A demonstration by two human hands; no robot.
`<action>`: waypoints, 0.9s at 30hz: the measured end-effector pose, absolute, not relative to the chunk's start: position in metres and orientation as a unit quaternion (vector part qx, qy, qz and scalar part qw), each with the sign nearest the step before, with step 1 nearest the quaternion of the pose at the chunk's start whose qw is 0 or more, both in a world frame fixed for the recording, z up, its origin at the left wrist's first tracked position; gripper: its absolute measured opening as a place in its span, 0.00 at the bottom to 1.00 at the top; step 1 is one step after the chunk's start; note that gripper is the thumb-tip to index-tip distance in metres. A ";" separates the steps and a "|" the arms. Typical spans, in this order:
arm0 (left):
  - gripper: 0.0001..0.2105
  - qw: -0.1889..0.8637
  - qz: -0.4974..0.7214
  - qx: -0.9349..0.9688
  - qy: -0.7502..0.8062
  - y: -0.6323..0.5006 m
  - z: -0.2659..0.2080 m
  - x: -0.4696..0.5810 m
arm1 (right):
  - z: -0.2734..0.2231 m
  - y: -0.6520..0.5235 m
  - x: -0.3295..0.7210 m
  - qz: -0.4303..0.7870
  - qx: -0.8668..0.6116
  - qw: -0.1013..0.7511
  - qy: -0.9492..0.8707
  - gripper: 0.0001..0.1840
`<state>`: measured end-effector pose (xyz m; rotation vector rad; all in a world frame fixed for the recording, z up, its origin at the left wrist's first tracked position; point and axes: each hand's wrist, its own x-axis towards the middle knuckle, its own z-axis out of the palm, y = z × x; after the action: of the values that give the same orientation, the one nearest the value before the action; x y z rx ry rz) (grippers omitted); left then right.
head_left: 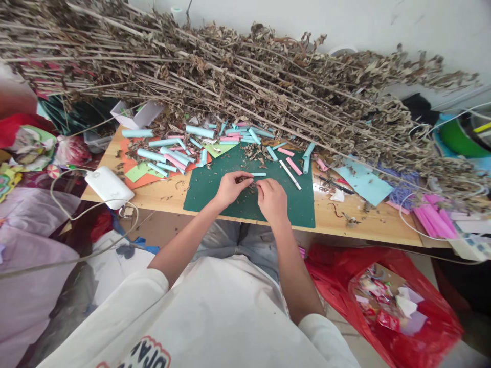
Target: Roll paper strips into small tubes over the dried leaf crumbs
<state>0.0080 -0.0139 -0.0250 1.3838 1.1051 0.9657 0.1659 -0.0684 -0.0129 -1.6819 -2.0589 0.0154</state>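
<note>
A thin light-blue paper tube [259, 175] juts out from the fingertips of my left hand [232, 189], whose fingers are closed around its other end. Close beside it, my right hand [273, 200] has its thumb and fingers pinched together just below the tube; what they hold, if anything, is hidden. Both hands are over a dark green cutting mat [291, 209] strewn with leaf crumbs. Beyond them sits a small heap of dried leaves [256, 153]. A white stick-like tube [290, 174] and a pink paper tube [293, 165] lie to the right on the mat.
Long bundles of dried leafy stalks [230, 76] cover the back of the wooden table [360, 225]. Several rolled blue tubes [199, 132] lie at left. A white power bank [109, 186] with a cable rests at the left edge. A red rubbish bag [330, 271] stands below right.
</note>
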 end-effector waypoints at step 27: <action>0.12 0.564 0.414 0.507 0.503 -0.003 -0.027 -0.013 | -0.016 -0.072 0.191 0.004 -0.649 0.258 -0.716 0.12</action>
<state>-0.0127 -0.0029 -0.0271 1.1928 1.1843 0.9730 0.1915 -0.0720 -0.0164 -1.7588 -1.9406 0.0107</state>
